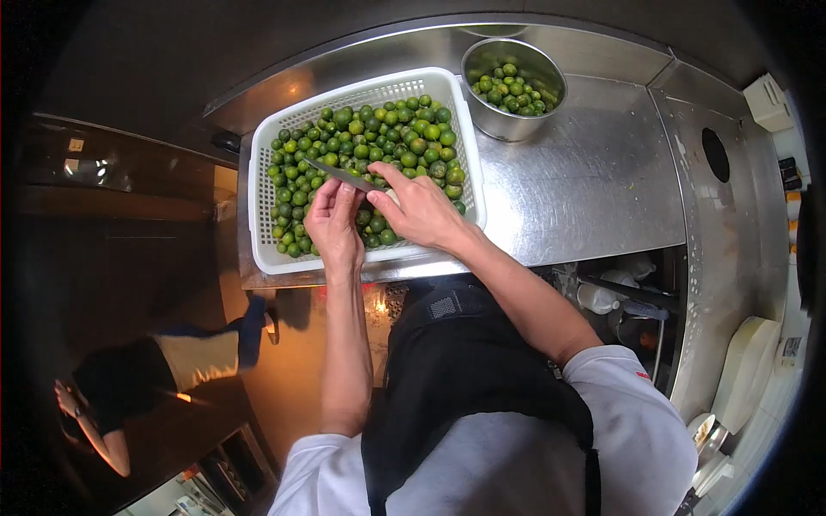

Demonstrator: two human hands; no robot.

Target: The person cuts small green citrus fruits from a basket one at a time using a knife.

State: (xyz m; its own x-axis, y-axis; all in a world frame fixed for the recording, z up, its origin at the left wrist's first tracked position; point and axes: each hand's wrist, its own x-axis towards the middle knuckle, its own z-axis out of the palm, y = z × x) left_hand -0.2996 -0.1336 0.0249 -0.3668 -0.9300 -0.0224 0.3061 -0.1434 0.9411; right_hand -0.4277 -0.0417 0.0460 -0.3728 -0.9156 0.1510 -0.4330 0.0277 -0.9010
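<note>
A white perforated basket (471,163) full of small green citrus fruits (353,129) stands on the steel counter. Over its front part, my right hand (415,205) is wrapped round the handle of a knife (337,174), whose blade points up and to the left. My left hand (335,219) is closed just under the blade, fingertips pinched together; whatever lies between them is hidden or too small to name. Beyond the basket's right corner is a round steel pot (514,129) with more green fruits (514,89) inside.
The steel counter (594,172) extends right of the basket, with a raised back edge behind. Containers (598,297) sit on a shelf under it. At the lower left, another person (129,378) is near a dark counter, away from my hands.
</note>
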